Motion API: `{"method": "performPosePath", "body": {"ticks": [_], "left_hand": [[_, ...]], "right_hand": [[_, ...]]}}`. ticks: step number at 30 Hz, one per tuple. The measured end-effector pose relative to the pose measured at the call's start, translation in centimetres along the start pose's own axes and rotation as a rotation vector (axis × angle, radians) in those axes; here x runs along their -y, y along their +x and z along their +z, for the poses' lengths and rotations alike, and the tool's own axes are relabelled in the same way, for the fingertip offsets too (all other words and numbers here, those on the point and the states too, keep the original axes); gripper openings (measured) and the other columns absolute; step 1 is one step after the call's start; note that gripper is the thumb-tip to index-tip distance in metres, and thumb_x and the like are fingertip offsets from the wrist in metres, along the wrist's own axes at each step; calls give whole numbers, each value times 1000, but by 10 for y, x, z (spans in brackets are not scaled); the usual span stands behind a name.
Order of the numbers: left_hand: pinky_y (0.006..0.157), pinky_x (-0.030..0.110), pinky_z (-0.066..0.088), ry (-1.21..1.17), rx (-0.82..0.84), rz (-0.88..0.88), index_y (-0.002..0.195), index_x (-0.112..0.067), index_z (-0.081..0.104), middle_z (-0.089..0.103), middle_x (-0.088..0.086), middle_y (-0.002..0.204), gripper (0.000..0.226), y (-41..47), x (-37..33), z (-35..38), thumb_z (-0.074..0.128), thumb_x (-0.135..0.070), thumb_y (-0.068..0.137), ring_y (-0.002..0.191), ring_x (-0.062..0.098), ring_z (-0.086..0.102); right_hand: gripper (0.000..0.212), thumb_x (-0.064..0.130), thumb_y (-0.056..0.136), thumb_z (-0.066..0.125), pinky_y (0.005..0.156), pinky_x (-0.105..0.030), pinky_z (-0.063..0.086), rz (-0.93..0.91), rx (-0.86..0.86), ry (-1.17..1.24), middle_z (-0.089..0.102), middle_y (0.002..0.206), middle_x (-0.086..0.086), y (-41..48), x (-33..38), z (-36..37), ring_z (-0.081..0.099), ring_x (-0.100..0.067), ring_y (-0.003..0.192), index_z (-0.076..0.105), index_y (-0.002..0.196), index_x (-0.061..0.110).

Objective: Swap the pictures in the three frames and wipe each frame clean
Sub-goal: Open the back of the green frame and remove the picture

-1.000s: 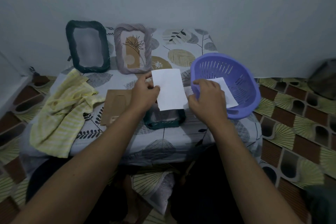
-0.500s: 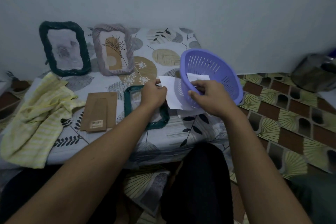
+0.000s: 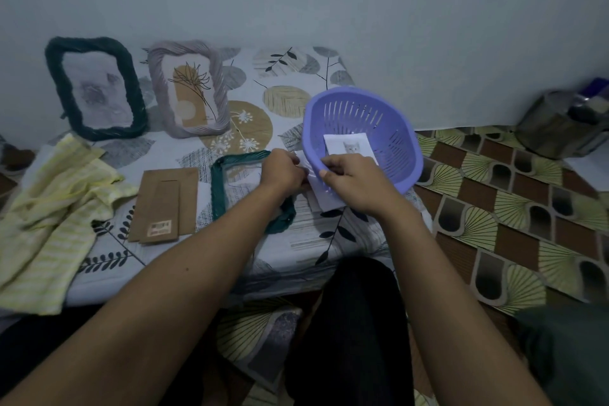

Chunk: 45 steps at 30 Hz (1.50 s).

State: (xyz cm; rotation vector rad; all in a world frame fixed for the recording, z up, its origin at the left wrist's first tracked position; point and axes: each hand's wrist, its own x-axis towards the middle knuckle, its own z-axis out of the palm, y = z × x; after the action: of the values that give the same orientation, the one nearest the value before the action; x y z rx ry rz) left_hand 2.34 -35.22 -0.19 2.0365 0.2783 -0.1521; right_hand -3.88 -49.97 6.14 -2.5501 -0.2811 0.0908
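Nearest the person, the left hand [image 3: 284,171] and the right hand [image 3: 352,182] are meeting over the desk [image 3: 333,236], which is wearing a leaf-print cover. Both hands are curling their fingers and pinching a plain white paper sheet [image 3: 321,200]; most of it is hiding under them, and its near corner is poking out below the right hand.

Under the left wrist, a dark green rope-wrapped rectangular frame [image 3: 218,189] is lying flat, its long axis running from near to far and its opening showing the cover through it. Just to its left, a brown cardboard backing board [image 3: 164,204] is lying flat along the same direction, label at its near end. A crumpled yellow striped cloth [image 3: 52,208] is draping over the desk's left edge.

Behind the right hand, a purple slotted plastic basket [image 3: 392,128] is tipping towards the person, and a small white-bordered cat picture [image 3: 351,147] is resting inside it, long axis left to right.

Farthest back, a second dark green rope frame [image 3: 54,76] and a lilac twisted-rope frame [image 3: 220,76] with a plant drawing are standing upright side by side at the wall, facing the person.
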Motion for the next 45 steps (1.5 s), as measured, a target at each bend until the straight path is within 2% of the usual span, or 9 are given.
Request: {"method": "performPosePath", "body": {"ticks": [3,9,15,19,22,28,33,39,45], "left_hand": [[55,43,62,-33,-16,-23,85,5,73,73,20,80,11,2,3,-4,78,0,76,63,27,73],[57,37,62,-232,-93,69,88,6,72,73,17,76,26,-14,-6,-14,52,-8,99,57,22,72],[57,31,57,-438,-47,41,87,-2,71,74,13,77,37,-16,-14,-17,59,-36,97,62,22,71],[56,26,53,-390,-32,68,88,-4,67,69,9,74,21,-18,-14,-18,71,-25,91,56,13,62],[54,23,52,-397,-23,63,87,-4,65,68,11,74,13,-18,-13,-18,71,-15,90,53,12,61],[57,23,55,-412,1,52,96,0,64,69,11,75,17,-22,-14,-22,73,-13,89,53,13,62],[58,23,56,-417,-1,54,97,-1,64,70,12,76,18,-24,-14,-22,73,-14,90,54,13,63],[59,22,56,-410,-2,59,95,-4,64,71,10,80,15,-25,-15,-22,73,-16,90,57,12,64],[61,24,58,-411,-7,49,96,-4,64,72,12,84,16,-24,-14,-20,73,-16,90,60,14,65]], "right_hand": [[28,29,100,52,86,-45,53,19,31,0,72,103,-9,-3,2,4,63,-29,96,70,114,14],[31,33,98,55,91,-42,53,76,36,28,72,113,-3,-3,8,3,64,-25,105,68,124,22],[40,38,101,42,71,-35,43,162,55,27,67,93,-8,18,10,-2,58,-27,85,71,95,11],[26,25,95,47,67,-34,43,260,20,-58,66,93,-11,43,0,0,57,-30,80,67,90,11],[21,22,92,53,73,-34,43,347,165,-270,63,106,-14,56,-7,3,57,-32,88,63,105,8],[62,30,91,64,89,-39,45,438,277,-457,52,134,-16,65,-16,2,53,-34,118,42,146,10],[55,28,90,66,80,-34,43,427,259,-441,58,125,-15,65,-23,1,56,-32,105,49,138,8],[18,13,89,63,73,-34,42,374,101,-410,53,95,-12,62,-24,-3,50,-32,86,49,98,7],[37,21,75,84,65,-33,42,362,-3,-379,55,86,-9,59,-25,-4,54,-30,78,52,87,8]]}}
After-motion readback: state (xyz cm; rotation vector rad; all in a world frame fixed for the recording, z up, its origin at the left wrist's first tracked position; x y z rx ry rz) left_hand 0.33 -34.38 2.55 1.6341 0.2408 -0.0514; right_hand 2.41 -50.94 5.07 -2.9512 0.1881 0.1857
